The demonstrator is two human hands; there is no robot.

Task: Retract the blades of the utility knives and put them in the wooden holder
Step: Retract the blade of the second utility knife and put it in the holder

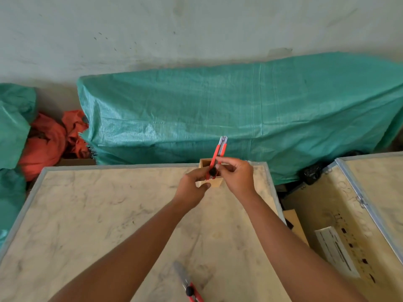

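I've got one head cam, wide-angle, looking fwd and down over the bench (87, 214), close above both forearms; wall (152, 29) at top.

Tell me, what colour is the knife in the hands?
Red, with a black knob; the knife shows in the head view.

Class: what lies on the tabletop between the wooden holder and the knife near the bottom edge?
Only bare tabletop, crossed above by the forearms, between wooden holder and knife; head view.

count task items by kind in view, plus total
Red utility knives: 2, one held in both hands, one lying on the table
Wooden holders: 1
Total: 3
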